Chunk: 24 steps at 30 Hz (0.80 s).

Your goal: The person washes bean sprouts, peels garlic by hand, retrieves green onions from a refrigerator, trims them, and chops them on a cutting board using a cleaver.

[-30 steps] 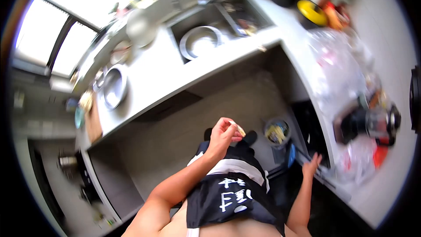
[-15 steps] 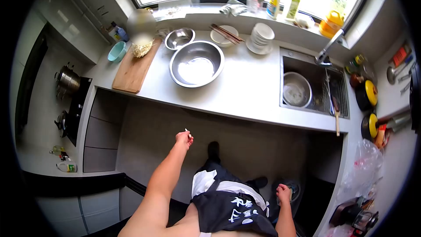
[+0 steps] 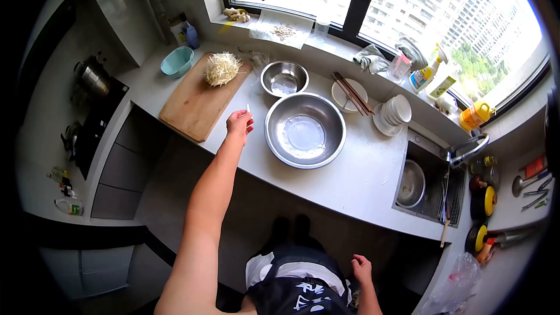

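My left hand (image 3: 239, 123) is closed on a small white piece (image 3: 248, 108), whose tip sticks up past the fingers; its kind I cannot make out. That hand is over the counter, between the wooden cutting board (image 3: 204, 102) and the large steel bowl (image 3: 305, 131). A heap of pale, thin bean sprouts (image 3: 223, 69) lies on the far end of the board. My right hand (image 3: 362, 268) hangs low beside my apron, fingers loosely bent and thumb apart, with nothing visible in it.
Behind the large bowl are a smaller steel bowl (image 3: 284, 79), chopsticks (image 3: 352, 93) across a white bowl, and stacked white bowls (image 3: 396, 109). A teal basin (image 3: 177, 62) stands left. At right, the sink (image 3: 429, 210) holds a steel basin (image 3: 411, 184).
I have moved closer to the counter, and the view has turned. My left hand has gone from above the floor to over the counter, still with the white piece. My feet are now together.
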Tool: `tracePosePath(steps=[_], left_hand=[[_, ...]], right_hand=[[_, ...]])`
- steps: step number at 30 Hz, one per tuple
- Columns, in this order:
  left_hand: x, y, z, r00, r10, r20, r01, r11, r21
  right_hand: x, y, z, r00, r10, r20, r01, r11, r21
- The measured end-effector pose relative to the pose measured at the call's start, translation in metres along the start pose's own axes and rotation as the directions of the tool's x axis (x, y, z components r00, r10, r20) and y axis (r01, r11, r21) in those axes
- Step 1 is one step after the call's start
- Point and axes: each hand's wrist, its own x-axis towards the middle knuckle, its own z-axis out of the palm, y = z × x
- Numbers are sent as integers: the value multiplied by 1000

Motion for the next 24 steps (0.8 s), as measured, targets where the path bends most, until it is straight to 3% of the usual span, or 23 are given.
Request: tracePosePath(steps=[2, 6, 8, 10, 12, 15, 19, 21, 24], left_hand=[[4, 1, 17, 1000, 15, 0, -15, 1000, -8], [19, -28, 34, 981, -166, -98, 173, 983, 58], [39, -38, 51, 979, -184, -92, 185, 983, 8], [48, -28, 81, 984, -164, -65, 163, 986, -16], [69, -19, 103, 993, -111, 25, 114, 977, -180], [65, -16, 111, 995, -70, -64, 62, 991, -121], [-7, -38, 68, 998, 66, -26, -68, 994, -83], [-57, -62, 24, 975, 178, -136, -173, 984, 52], [-131, -138, -61, 942, 93, -324, -91, 996, 21]], right_hand=[[14, -21, -5, 1000, -28, 7, 28, 999, -23], [48, -33, -4, 996, 21, 83, -18, 999, -34], [59, -45, -6, 992, 47, 113, -38, 996, -86], [70, -54, -10, 992, 31, 120, -17, 993, -115], [84, -55, -12, 988, 62, 143, -43, 990, -133], [108, -67, -13, 972, 18, 232, 32, 978, -207], [141, -130, 6, 917, -55, 395, 165, 954, -252], [152, -160, 23, 861, -104, 498, 233, 951, -204], [157, -208, 59, 776, -140, 614, 235, 969, -76]])
